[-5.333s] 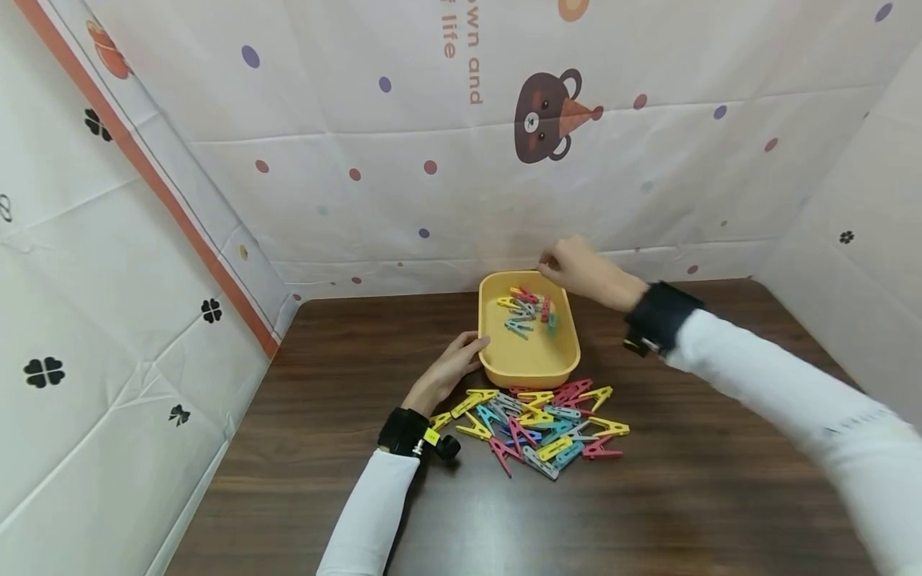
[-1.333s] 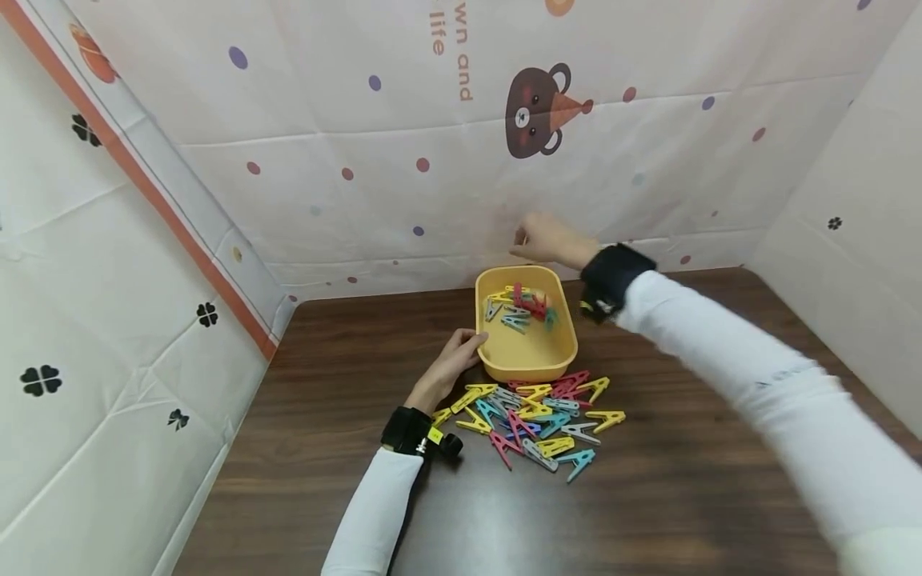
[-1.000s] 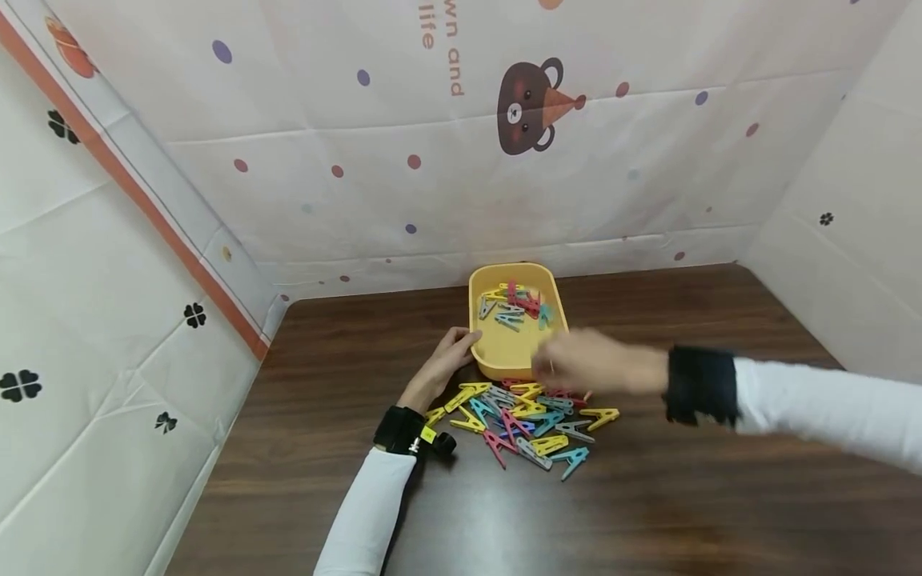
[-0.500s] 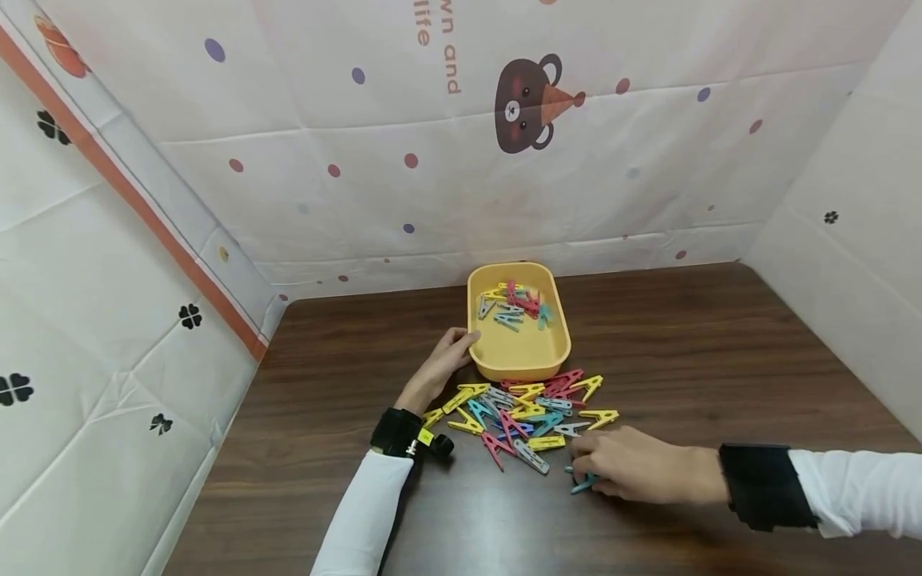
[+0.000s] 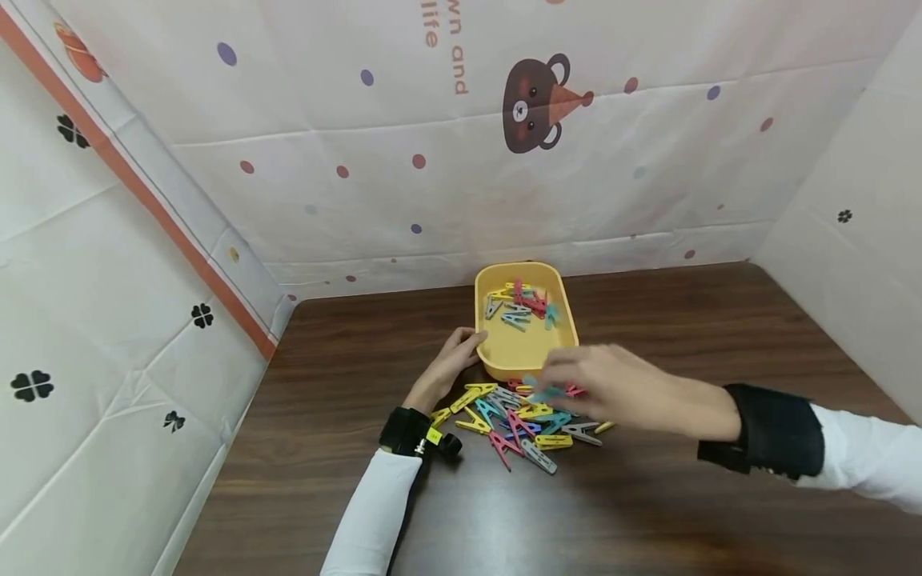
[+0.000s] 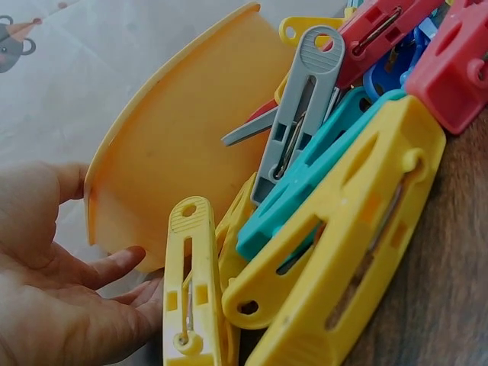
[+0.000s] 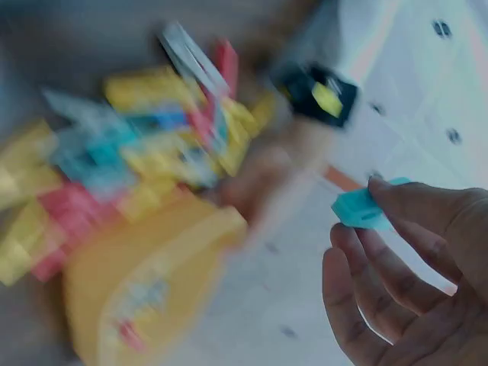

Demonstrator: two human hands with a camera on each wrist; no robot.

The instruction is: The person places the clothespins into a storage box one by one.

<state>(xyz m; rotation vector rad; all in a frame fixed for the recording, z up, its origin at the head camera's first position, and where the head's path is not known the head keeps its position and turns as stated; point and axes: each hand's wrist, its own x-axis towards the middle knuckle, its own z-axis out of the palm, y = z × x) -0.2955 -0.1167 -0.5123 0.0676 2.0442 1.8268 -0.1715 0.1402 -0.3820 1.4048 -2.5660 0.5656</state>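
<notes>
A yellow tray [image 5: 563, 352] with several coloured clothespins at its far end stands on the dark wooden table [image 5: 684, 320]. My left hand [image 5: 450, 364] rests with curled fingers against the tray's [image 6: 175, 152] left near wall. A pile of coloured clothespins [image 5: 519, 420] lies just in front of the tray. My right hand [image 5: 612, 388] hovers above the pile near the tray's front edge and pinches a teal clothespin [image 5: 540, 390]. The teal clothespin [image 7: 362, 210] shows between thumb and forefinger of my right hand [image 7: 412, 267] in the blurred right wrist view.
Patterned white fabric walls [image 5: 432, 160] close in the table at the back, left and right. Yellow, teal, grey and red clothespins [image 6: 320, 198] lie close to my left wrist. Bare table [image 5: 648, 520] extends to the right and front.
My right hand went from the tray's far end down to the pile, took a teal clothespin at the pile's front right, and has lifted it towards the tray. The left hand stayed put.
</notes>
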